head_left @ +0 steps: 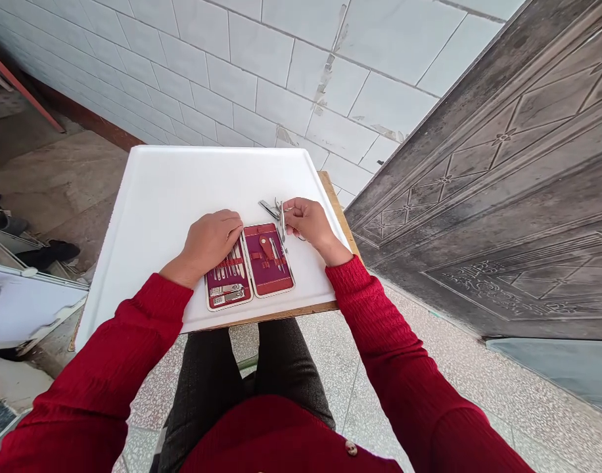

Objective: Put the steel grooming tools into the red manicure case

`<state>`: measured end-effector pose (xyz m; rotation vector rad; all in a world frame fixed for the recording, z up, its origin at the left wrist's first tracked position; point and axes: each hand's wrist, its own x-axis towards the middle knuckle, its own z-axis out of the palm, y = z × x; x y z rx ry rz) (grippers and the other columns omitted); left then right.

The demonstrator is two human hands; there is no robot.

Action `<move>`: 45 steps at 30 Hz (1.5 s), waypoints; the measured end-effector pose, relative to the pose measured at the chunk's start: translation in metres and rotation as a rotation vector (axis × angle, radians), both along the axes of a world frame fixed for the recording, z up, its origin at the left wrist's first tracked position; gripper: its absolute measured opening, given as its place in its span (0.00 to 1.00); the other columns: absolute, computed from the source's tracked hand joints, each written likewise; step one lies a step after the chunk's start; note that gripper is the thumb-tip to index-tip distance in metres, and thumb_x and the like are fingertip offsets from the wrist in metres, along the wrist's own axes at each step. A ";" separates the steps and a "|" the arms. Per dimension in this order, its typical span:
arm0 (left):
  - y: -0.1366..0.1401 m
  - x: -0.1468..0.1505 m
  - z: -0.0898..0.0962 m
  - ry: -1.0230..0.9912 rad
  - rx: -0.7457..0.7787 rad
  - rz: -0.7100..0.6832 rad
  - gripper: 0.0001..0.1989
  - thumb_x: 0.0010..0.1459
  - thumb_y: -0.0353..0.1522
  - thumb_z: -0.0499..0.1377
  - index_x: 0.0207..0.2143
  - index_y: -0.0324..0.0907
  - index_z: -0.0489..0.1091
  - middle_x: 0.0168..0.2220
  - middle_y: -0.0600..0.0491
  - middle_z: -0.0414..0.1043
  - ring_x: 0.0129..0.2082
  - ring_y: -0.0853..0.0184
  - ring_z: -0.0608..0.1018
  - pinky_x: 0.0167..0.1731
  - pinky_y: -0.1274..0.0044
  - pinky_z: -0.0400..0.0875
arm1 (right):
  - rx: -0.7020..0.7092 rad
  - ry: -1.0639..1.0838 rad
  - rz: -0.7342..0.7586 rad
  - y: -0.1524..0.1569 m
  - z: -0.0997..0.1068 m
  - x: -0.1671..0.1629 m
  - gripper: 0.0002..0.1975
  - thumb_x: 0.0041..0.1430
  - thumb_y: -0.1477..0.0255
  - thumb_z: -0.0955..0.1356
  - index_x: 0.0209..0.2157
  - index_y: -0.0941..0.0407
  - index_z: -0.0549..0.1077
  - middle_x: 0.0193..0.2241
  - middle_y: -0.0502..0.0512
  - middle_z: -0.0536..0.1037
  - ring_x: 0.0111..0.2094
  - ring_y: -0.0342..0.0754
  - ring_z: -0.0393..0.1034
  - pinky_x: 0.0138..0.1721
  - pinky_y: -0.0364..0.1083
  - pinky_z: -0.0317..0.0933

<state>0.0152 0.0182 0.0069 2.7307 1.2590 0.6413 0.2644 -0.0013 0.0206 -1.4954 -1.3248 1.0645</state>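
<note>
A red manicure case [274, 287] lies unfolded on a white tabletop [202, 177]. Its left half holds several slim silver tools under a red strap, with two nail clippers [227, 295] below them. In the right half are a red-handled piece [266, 246] and thin silver tools [277, 255]. My left hand [213, 240] grips the upper edge of the left half, covering part of it. Just beyond the right half, my right hand [303, 220] pinches an upright silver manicure tool [282, 222] whose exact kind I cannot make out. Another silver clipper-like tool [269, 209] lies beside it.
A white tiled wall [252, 66] rises behind the table. To the right stands a dark patterned metal door [478, 177]. The table's wooden edge [343, 210] shows on the right. Dark shoes [47, 254] and a white-topped item [29, 305] are at the left.
</note>
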 end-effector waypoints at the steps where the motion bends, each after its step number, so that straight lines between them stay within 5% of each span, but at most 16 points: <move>1: 0.000 0.000 0.000 0.000 -0.002 -0.001 0.20 0.72 0.36 0.47 0.41 0.44 0.79 0.50 0.49 0.82 0.49 0.56 0.82 0.46 0.64 0.76 | 0.001 0.003 0.007 0.000 0.000 0.000 0.07 0.55 0.77 0.69 0.37 0.55 0.72 0.17 0.43 0.72 0.18 0.41 0.64 0.20 0.40 0.56; 12: 0.000 0.001 0.000 0.005 0.001 -0.003 0.19 0.72 0.36 0.48 0.42 0.44 0.79 0.50 0.48 0.82 0.52 0.55 0.81 0.48 0.63 0.76 | 0.086 -0.117 0.074 -0.006 -0.004 -0.004 0.23 0.53 0.77 0.68 0.52 0.56 0.74 0.23 0.42 0.75 0.21 0.42 0.68 0.31 0.44 0.65; 29: 0.001 0.002 0.000 0.012 0.017 0.000 0.21 0.73 0.36 0.47 0.40 0.44 0.79 0.50 0.49 0.82 0.50 0.56 0.81 0.43 0.66 0.75 | 0.011 0.090 0.213 0.003 -0.019 0.000 0.07 0.48 0.73 0.76 0.32 0.59 0.82 0.23 0.49 0.77 0.20 0.40 0.65 0.22 0.41 0.60; 37: 0.002 0.001 0.001 0.003 0.027 0.002 0.20 0.73 0.36 0.47 0.41 0.45 0.80 0.49 0.50 0.82 0.48 0.57 0.82 0.44 0.67 0.75 | 0.043 0.062 0.139 0.006 -0.019 0.002 0.03 0.45 0.77 0.76 0.26 0.58 0.83 0.25 0.50 0.81 0.28 0.43 0.72 0.33 0.44 0.68; 45: 0.002 0.001 0.000 0.013 0.029 -0.010 0.21 0.73 0.37 0.47 0.41 0.44 0.80 0.49 0.49 0.82 0.47 0.57 0.82 0.44 0.66 0.75 | 0.017 -0.013 0.216 0.005 -0.020 0.005 0.05 0.47 0.80 0.75 0.26 0.57 0.84 0.26 0.51 0.82 0.29 0.45 0.74 0.35 0.45 0.67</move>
